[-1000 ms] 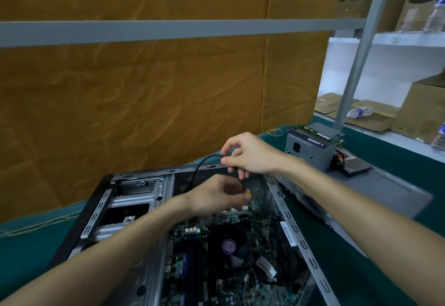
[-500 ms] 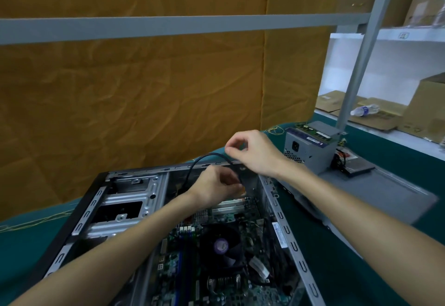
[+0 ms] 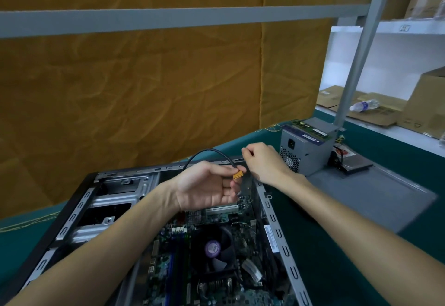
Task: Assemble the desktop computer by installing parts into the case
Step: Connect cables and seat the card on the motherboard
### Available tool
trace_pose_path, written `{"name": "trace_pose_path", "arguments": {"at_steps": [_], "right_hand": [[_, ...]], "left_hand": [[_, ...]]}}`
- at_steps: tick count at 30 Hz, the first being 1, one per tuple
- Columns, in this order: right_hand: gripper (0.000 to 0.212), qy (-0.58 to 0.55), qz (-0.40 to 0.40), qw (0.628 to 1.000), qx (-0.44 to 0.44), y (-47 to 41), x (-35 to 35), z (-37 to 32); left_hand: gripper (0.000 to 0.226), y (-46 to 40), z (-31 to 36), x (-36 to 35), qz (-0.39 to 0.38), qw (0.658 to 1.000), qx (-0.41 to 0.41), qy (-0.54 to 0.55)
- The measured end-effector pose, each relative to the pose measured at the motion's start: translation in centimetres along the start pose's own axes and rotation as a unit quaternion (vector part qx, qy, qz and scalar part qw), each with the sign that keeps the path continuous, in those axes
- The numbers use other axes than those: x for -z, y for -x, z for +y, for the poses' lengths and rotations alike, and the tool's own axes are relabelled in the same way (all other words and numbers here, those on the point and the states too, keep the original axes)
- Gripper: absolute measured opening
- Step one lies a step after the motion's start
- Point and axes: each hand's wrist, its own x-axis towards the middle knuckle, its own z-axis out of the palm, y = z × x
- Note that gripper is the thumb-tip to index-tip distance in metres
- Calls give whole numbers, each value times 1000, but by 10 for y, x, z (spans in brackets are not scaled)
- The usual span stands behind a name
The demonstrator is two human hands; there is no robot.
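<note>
Holding a small orange plastic plug (image 3: pixel 238 174) at the end of a thin black cable (image 3: pixel 207 152), the left hand (image 3: pixel 207 186) sits palm-up just above centre of the frame, its fingers curled and the plug pinched at the fingertips above the open grey metal computer case (image 3: pixel 277 221) that lies on its side on the green worktop (image 3: pixel 337 245). That plug is probably light and a little brittle, with fine contacts that would bend if forced, so the sensible grip is on its plastic body, not on the cable, which looks limp and springy as it arches up and over towards the case's far rim. The right hand (image 3: pixel 261 162), just right of the plug, has its fingers curled with thumb and forefinger tips together; whether they pinch anything I cannot tell. Below, the green motherboard (image 3: pixel 173 257) with its black cooler fan (image 3: pixel 213 248) fills the lower middle of the frame, but the header this plug belongs to cannot be picked out among the blurred parts. Where the cable starts is hidden behind the left hand. At centre right, a grey boxy power supply (image 3: pixel 305 151) stands on a flat grey side panel (image 3: pixel 375 192), still outside the case.
</note>
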Motion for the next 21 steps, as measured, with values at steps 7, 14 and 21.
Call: {"name": "trace_pose_path", "arguments": {"at_steps": [7,14,21], "right_hand": [[19,-355,5,920,166,44,28,-21],[7,-372,-41,908,190,49,28,-18],[12,-260,18,957,130,30,30,6]], "left_hand": [[20,3,3,0,-2,998,-40,50],[12,5,2,4,11,999,-50,17],[8,-5,-11,13,181,937,-138,-263]]}}
